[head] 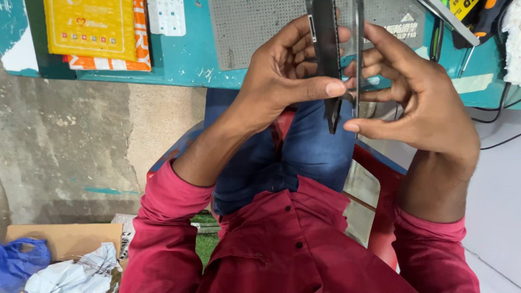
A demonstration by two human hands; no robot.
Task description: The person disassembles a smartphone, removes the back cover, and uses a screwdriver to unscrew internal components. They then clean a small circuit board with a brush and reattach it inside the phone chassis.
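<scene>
Seated person, view straight down over lap and the near edge of the teal worktop (184, 65). Left hand (282, 76) grips a dark flat slab, apparently a phone body (327, 59), seen edge-on; thumb lies across its near face, the other fingers curl behind it. Long axis of the slab runs nearly vertical in the frame, lower end pointing toward the lap, upper end cut off by the top of the view. Just beside it, to the person's right, stands a thin clear panel (359, 54), also edge-on and roughly parallel to the slab, with a narrow gap between the two along most of their length. Right hand (418, 103) holds this panel: fingertips pinch its edge, and the thumb sits at its lower end. Cannot tell whether slab and panel touch at the bottom, where a short dark strip bridges them. Both pieces are held in the air above the knees, in front of a grey perforated mat (255, 27) on the worktop. Each hand is closed on its own piece; neither is free.
</scene>
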